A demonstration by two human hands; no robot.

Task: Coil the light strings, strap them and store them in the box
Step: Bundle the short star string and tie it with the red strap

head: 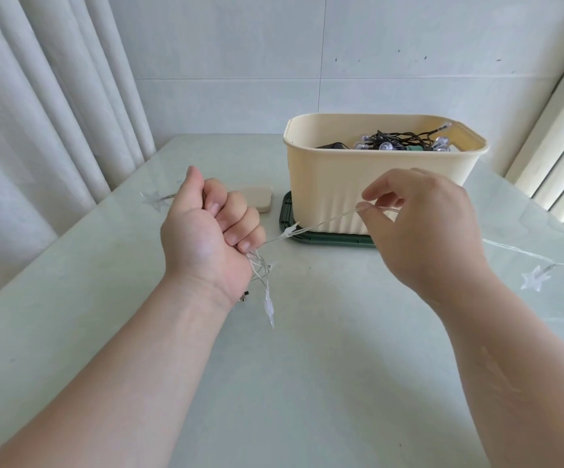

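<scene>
A clear-wired string of star lights (321,223) stretches taut between both hands above the table. My left hand (211,231) grips a small bundle of its loops in a fist, and a few loops with one star hang below the fist. My right hand (422,228) pinches the wire between thumb and fingertip, in front of the cream box (327,184). The rest of the string trails off to the right, with a star (535,278) lying on the table. Inside the box lies a dark-wired light string with round bulbs (398,141).
The box stands on a dark green lid (285,214) at the back right of the pale glass-topped table (307,366). A small beige case (260,199) lies left of the box. Another star (154,199) lies at the table's left edge, beside curtains.
</scene>
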